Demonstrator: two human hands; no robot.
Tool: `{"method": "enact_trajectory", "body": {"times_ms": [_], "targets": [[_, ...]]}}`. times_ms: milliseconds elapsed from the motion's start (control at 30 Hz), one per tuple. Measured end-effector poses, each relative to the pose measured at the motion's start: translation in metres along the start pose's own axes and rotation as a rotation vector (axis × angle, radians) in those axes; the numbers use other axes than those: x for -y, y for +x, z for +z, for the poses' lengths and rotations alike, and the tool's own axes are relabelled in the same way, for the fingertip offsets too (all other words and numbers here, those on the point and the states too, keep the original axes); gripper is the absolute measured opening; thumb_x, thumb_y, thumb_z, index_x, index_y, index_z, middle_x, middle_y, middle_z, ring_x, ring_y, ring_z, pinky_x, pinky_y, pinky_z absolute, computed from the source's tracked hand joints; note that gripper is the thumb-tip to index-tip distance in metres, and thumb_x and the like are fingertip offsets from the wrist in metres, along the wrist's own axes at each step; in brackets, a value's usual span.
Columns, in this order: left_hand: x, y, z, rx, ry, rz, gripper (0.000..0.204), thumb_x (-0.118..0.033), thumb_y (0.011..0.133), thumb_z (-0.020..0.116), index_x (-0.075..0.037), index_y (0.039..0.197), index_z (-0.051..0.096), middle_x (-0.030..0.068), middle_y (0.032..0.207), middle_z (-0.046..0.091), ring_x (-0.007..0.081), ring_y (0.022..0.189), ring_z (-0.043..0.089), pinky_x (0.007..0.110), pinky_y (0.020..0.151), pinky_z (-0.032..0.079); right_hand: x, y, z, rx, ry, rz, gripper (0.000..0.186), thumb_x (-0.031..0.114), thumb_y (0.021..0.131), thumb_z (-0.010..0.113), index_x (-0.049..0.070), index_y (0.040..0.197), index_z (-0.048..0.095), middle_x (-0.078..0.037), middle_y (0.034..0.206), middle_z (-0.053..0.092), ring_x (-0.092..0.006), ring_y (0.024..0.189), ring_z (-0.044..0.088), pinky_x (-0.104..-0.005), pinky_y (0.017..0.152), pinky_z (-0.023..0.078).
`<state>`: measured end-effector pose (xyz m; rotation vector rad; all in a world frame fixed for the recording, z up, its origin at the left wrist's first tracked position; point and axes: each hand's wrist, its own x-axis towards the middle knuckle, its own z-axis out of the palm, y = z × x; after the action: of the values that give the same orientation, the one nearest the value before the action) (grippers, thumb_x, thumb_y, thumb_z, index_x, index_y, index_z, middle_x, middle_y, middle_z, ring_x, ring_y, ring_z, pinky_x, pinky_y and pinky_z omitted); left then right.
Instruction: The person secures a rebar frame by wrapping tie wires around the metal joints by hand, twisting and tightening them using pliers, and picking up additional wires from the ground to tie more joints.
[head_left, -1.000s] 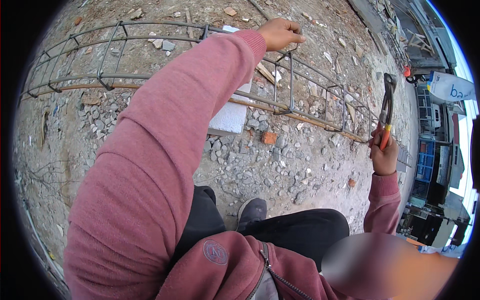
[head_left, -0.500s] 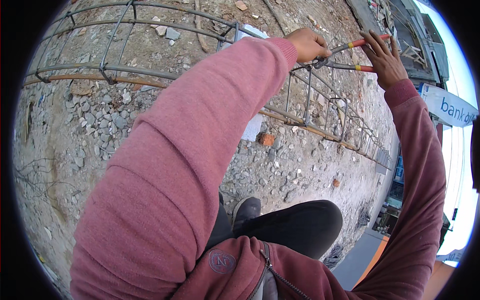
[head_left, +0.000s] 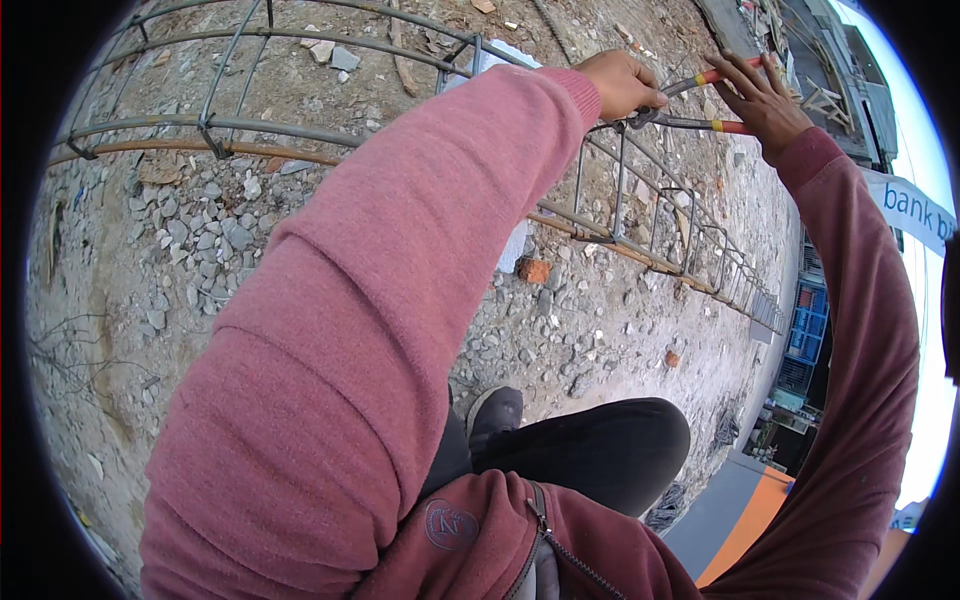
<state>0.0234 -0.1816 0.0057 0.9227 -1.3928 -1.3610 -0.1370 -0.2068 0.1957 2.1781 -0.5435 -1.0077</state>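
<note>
- The pincers (head_left: pixel 690 124) were at the upper right of the view, above the upper bars of the rebar cage (head_left: pixel 618 190), with their head right by the fingertips of the left hand (head_left: pixel 618 85).
- Their head was dark grey and rounded, small next to the long handles; the left fingers lay so near that its exact shape could not be made out.
- The handles stood apart in a narrow V, bare grey steel near the pivot, then a yellow band, then red grips toward the ends.
- The right hand (head_left: pixel 768 108) held these handles from the grip ends, its fingers stretched out across the upper grip rather than curled round it.
- The left hand's fingers were curled and drawn together in a pinch; whether anything thin was caught between them, I cannot tell.
- The cage ran from the left edge across to the right, its long bars bowed by the lens and its far end looking narrower.
- Rectangular stirrups tied the bars at intervals; most of the steel was dull grey, with the lowest bar rusty brown.
- The left pink sleeve (head_left: pixel 330 290) covered the middle of the cage.
- Below the cage lay a white block (head_left: pixel 514 248), partly hidden by that sleeve, an orange brick piece (head_left: pixel 533 271) and loose grey gravel (head_left: pixel 215 235).
</note>
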Motion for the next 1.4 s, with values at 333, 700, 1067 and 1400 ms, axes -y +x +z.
{"method": "enact_trajectory", "body": {"times_ms": [333, 700, 1067, 1400], "targets": [[-0.01, -0.007, 0.003, 0.002, 0.067, 0.062, 0.02, -0.025, 0.078, 0.069, -0.009, 0.089, 0.071, 0.0041, 0.083, 0.066, 0.0123, 0.078, 0.058, 0.028, 0.074, 0.045, 0.009, -0.013, -0.013, -0.053, -0.087, -0.092, 0.069, -0.014, 0.059, 0.057, 0.007, 0.124, 0.047, -0.008, 0.134, 0.035, -0.0239, 0.126, 0.034, -0.0438, 0.102, 0.034], [-0.017, -0.009, 0.007, 0.001, -0.019, 0.053, 0.031, -0.026, 0.074, 0.073, -0.005, 0.096, 0.066, 0.0063, 0.084, 0.064, 0.0155, 0.08, 0.059, 0.03, 0.076, 0.045, 0.009, 0.004, -0.025, 0.11, 0.18, 0.282, 0.025, 0.012, 0.074, 0.068, 0.007, 0.099, 0.063, -0.006, 0.069, 0.062, -0.0224, 0.066, 0.063, -0.0343, 0.06, 0.051], [-0.033, -0.014, 0.058, -0.214, 0.427, 0.043, 0.03, -0.02, 0.065, 0.07, -0.007, 0.086, 0.053, 0.011, 0.08, 0.062, 0.0278, 0.077, 0.063, 0.039, 0.074, 0.047, 0.044, -0.013, -0.081, -0.06, 0.01, 0.243, 0.045, 0.017, 0.067, 0.072, 0.01, 0.103, 0.046, -0.007, 0.09, 0.058, -0.022, 0.092, 0.058, -0.0376, 0.077, 0.044], [-0.041, -0.022, 0.104, -0.441, 0.693, 0.654, 0.046, -0.015, 0.072, 0.06, -0.01, 0.115, 0.042, 0.0057, 0.107, 0.048, 0.0231, 0.096, 0.049, 0.037, 0.086, 0.036, 0.005, -0.006, -0.052, 0.902, 0.858, 0.347, 0.044, 0.012, 0.043, 0.084, 0.0, 0.079, 0.062, -0.012, 0.072, 0.063, -0.0224, 0.072, 0.064, -0.032, 0.065, 0.051]]}}
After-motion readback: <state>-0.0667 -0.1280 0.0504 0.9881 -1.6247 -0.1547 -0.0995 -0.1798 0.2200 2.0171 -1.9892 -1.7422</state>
